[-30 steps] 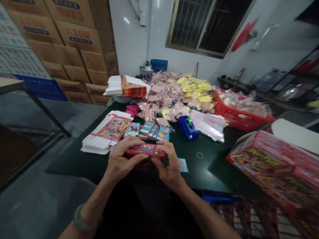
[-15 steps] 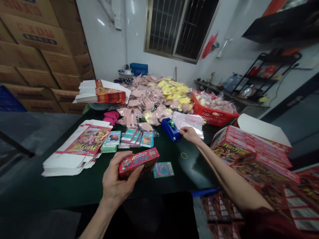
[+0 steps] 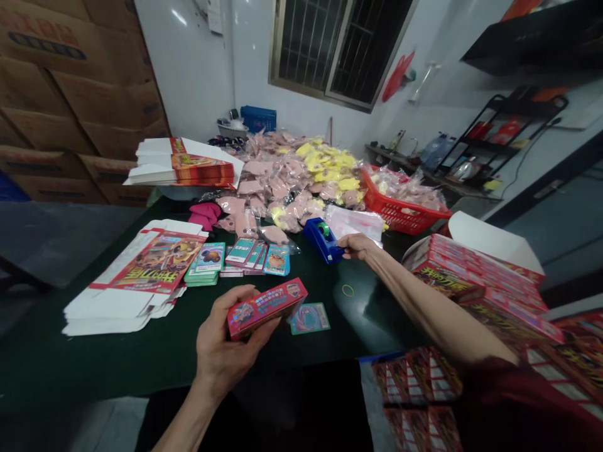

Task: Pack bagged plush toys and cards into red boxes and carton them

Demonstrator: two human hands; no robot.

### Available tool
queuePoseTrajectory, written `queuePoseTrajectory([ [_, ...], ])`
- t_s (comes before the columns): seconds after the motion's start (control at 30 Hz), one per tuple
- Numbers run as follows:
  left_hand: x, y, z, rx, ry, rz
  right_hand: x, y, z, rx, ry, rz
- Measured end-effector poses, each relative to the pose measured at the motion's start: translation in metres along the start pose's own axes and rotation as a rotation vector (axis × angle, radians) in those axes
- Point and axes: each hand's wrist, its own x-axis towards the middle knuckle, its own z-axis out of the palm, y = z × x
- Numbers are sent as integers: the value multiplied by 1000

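Right hand [image 3: 354, 246] is now pinching the blue tape dispenser [image 3: 323, 240] mid-bench for tape; left hand [image 3: 226, 351] is gripping the red box [image 3: 266, 307] ready.

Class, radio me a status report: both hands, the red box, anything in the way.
Left hand holds small red box. Right hand at blue tape dispenser. Card, rubber band lie between.

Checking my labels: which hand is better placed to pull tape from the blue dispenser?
Right. The right hand is at the dispenser's front end; the left hand is far from it, full with the red box.
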Motion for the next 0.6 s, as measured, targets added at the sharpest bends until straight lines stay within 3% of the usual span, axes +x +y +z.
queuePoseTrajectory([
  [0.13,0,-1,0,21,1,-10,-8,8,5,143,24,77],
  [0.37,1,1,-1,49,-1,-36,-32,32,0,379,59,-58],
  [0.6,1,2,-2,123,5,-88,-33,59,6,231,86,-62],
])
